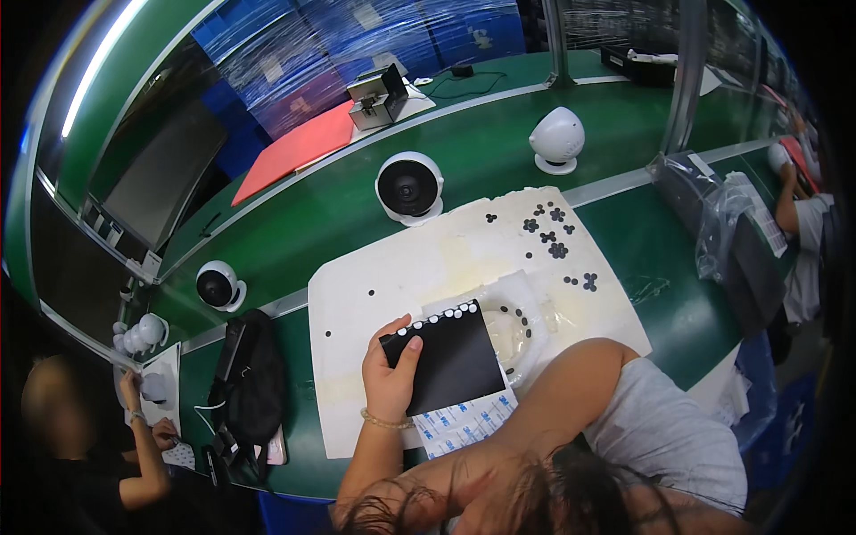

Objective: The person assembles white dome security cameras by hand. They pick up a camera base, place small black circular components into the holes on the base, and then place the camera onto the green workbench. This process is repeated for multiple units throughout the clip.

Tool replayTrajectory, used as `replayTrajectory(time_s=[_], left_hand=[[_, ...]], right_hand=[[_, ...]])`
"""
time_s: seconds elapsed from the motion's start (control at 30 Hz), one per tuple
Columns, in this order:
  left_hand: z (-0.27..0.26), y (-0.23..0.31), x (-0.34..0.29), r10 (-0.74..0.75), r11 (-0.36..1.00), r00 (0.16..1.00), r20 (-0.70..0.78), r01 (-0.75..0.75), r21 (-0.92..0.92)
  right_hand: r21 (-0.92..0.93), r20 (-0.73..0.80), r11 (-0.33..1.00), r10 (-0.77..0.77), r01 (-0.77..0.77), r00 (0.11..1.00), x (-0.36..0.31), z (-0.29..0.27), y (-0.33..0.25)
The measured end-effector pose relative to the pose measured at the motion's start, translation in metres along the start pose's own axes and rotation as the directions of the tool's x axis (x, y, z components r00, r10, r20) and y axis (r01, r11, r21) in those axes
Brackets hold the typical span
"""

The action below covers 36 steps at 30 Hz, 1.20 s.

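My left hand (392, 376) is closed on the left edge of a black adhesive sheet (453, 364), its thumb lying on top. A row of round holes along the sheet's far edge shows white. Beneath the black sheet, a white backing sheet with blue print (468, 428) sticks out. My right forearm (553, 410) is bent across the lower part of the view, and its hand is hidden behind hair at the bottom. Beside the sheet on the right lies a clear plastic-wrapped white ring (535, 352), with small black round pads around it.
A worn white board (383, 267) with scattered black round pads (557, 251) covers the green bench. White cameras (409, 185) (557, 140) (219, 286) stand behind and left. A black bag (252, 383) lies left. People work at both sides.
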<state>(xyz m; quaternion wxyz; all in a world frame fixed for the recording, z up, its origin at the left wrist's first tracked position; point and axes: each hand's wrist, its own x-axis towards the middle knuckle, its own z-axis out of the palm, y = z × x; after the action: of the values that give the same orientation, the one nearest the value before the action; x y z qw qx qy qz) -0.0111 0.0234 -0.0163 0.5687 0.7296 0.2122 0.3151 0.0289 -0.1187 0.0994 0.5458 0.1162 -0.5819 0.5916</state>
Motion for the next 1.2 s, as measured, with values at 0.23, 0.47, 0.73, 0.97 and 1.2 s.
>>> replayTrajectory(time_s=[0.23, 0.47, 0.73, 0.97, 1.2], left_hand=[[0.002, 0.006, 0.000, -0.010, 0.999, 1.000, 0.000, 0.010, -0.044], [0.001, 0.005, -0.001, -0.011, 0.999, 1.000, -0.010, 0.010, -0.040], [0.007, 0.009, -0.001, 0.003, 1.000, 1.000, -0.015, -0.003, -0.031], [0.004, 0.010, -0.003, -0.013, 0.999, 1.000, -0.021, 0.012, -0.049], [0.003, 0.001, -0.001, 0.013, 1.000, 1.000, -0.012, -0.013, 0.021]], right_hand=[[0.014, 0.008, 1.000, 0.010, -0.011, 1.000, -0.001, 0.002, -0.001], [0.018, 0.042, 0.999, 0.040, -0.041, 0.998, 0.001, 0.010, 0.001], [0.009, 0.030, 0.999, 0.048, -0.048, 0.998, -0.004, 0.012, -0.001], [-0.014, 0.029, 0.996, 0.088, -0.088, 0.996, -0.004, 0.009, -0.002], [-0.679, -0.304, 0.603, 0.287, -0.418, 0.908, -0.027, -0.027, -0.039]])
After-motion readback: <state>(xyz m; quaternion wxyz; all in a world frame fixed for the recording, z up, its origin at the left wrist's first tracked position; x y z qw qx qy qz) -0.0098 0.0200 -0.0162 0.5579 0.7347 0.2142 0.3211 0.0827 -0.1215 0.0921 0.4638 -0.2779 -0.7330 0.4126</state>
